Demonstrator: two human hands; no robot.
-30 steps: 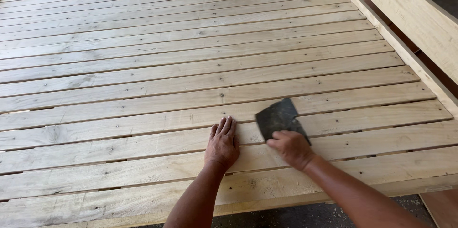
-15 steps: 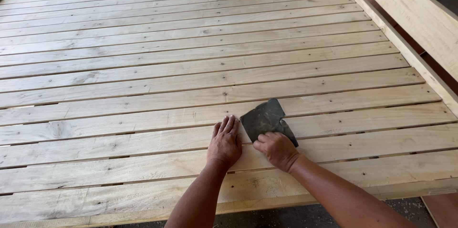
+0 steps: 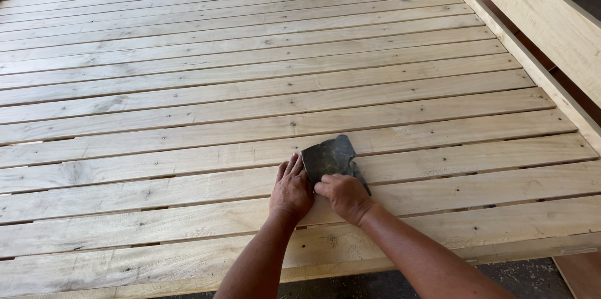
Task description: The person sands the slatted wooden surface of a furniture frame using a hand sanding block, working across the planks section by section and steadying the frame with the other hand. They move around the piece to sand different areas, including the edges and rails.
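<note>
Pale wooden slats fill the view. Since a second ago the dark sandpaper sheet has slid leftward; right hand fingers pinch it, left hand fingers pressed flat beside it, so the rubbing goes on.

The right hand presses a dark sheet of sandpaper onto a slatted wooden platform. The left hand lies flat just beside it, touching the sheet's edge.
</note>
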